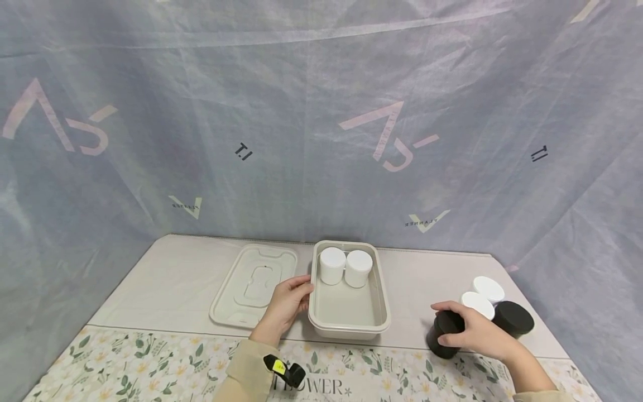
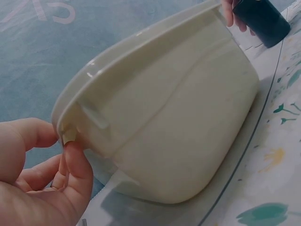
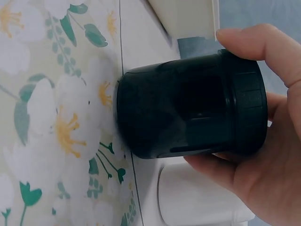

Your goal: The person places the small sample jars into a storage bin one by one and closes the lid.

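The right hand (image 1: 469,335) grasped a black cylindrical jar with a ridged lid (image 1: 442,345), thumb and fingers curled round its top. The jar was lid-up near the right side of the table; whether its base touched the cloth could not be told. The left hand (image 1: 288,306) pinched the left rim of a beige rectangular plastic tub (image 1: 346,310), thumb and fingers on either side of the edge.

Inside the tub, at its far end, two white cylindrical lidded jars (image 1: 333,267) stood side by side. Left of it lay a beige rectangular plastic lid (image 1: 233,301). Just beyond the right hand, to the right, were two more white lidded jars (image 1: 488,288) and a second black jar (image 1: 513,319).

Underneath spread a pale tablecloth (image 1: 150,279) with a flowered near band (image 1: 171,368); a grey-blue fabric curtain (image 1: 301,84) hung behind.
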### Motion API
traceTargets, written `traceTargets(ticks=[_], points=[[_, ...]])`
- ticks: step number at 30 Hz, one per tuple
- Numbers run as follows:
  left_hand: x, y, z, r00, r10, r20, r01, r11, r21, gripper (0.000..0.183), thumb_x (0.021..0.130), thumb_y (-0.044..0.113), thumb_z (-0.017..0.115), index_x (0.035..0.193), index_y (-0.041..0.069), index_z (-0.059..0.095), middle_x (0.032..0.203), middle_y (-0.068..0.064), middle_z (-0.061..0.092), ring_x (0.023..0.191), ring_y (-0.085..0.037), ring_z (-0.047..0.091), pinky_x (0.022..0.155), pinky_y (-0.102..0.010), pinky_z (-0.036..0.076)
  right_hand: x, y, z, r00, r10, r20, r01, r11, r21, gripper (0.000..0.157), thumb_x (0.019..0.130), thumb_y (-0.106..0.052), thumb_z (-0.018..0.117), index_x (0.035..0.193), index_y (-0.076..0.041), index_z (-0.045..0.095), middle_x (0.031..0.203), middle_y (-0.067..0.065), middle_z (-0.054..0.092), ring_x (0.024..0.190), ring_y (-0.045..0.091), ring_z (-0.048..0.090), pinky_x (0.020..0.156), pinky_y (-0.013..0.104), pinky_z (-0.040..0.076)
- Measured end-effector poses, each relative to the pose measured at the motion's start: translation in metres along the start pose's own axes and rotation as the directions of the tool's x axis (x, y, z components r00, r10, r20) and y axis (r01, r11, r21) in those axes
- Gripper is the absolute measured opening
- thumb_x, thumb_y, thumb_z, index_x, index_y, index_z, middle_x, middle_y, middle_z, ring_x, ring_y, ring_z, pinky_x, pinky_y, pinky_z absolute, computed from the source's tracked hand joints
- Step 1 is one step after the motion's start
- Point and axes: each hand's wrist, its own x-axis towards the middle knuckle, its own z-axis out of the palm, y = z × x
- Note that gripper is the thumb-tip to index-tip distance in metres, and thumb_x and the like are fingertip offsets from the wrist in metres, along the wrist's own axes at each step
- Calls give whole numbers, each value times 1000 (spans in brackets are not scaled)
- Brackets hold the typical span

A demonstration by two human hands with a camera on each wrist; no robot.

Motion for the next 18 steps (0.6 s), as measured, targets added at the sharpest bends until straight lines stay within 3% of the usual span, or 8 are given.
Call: traceTargets(ticks=[10, 18], points=[[-3, 1, 0, 1000, 0, 8, 0, 1000, -6, 44, 90, 9, 60, 129, -9, 51, 88, -7, 64, 67, -6, 59, 57, -18, 51, 11, 0, 4, 994, 30, -101, -30, 1000, 3, 56, 78, -20, 75, 121, 2, 46, 105, 12, 58, 85, 4, 55, 71, 21, 48], [-1, 2, 0, 1000, -4, 5, 4, 1000, 0, 43, 89, 8, 61, 127, -8, 53, 87, -7, 63, 68, -6, 59, 57, -18, 51, 21, -7, 7, 967, 1, -255, -41, 987, -153, 53, 76, -29, 78, 121, -10, 56, 115, 10, 62, 95, 7, 58, 76, 24, 49]])
